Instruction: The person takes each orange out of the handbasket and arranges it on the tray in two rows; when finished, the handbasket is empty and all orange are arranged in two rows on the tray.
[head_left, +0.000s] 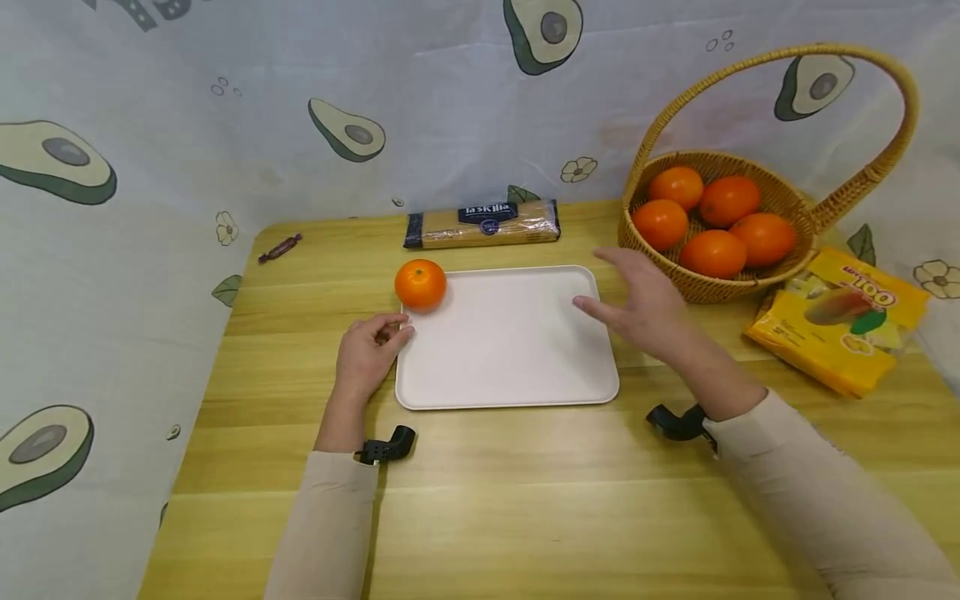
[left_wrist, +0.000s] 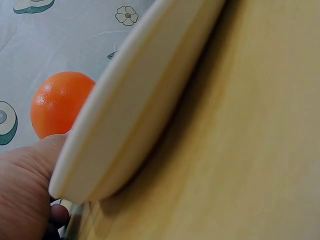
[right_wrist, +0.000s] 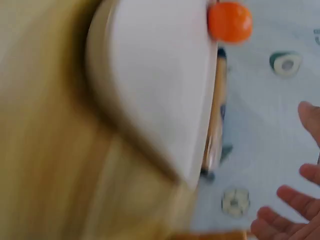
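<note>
A white rectangular tray (head_left: pixel 506 342) lies on the wooden table, its left rim held by my left hand (head_left: pixel 365 357). In the left wrist view, the thumb side of this hand (left_wrist: pixel 27 180) meets the rim (left_wrist: pixel 95 100), with a fingertip visible lower down. One orange (head_left: pixel 421 285) sits at the tray's far left corner, just beyond the left fingers. My right hand (head_left: pixel 648 304) hovers by the tray's far right corner with spread fingers and nothing in it. Beside it stands a wicker basket (head_left: pixel 701 287) holding several oranges (head_left: pixel 714 254).
A packet of spaghetti (head_left: pixel 483 225) lies behind the tray against the avocado-print cloth (head_left: pixel 450 100). At the far left is a small wrapped candy (head_left: pixel 281 248). A yellow snack bag (head_left: pixel 840 321) lies right of the basket, whose tall handle (head_left: pixel 810 52) arches above it.
</note>
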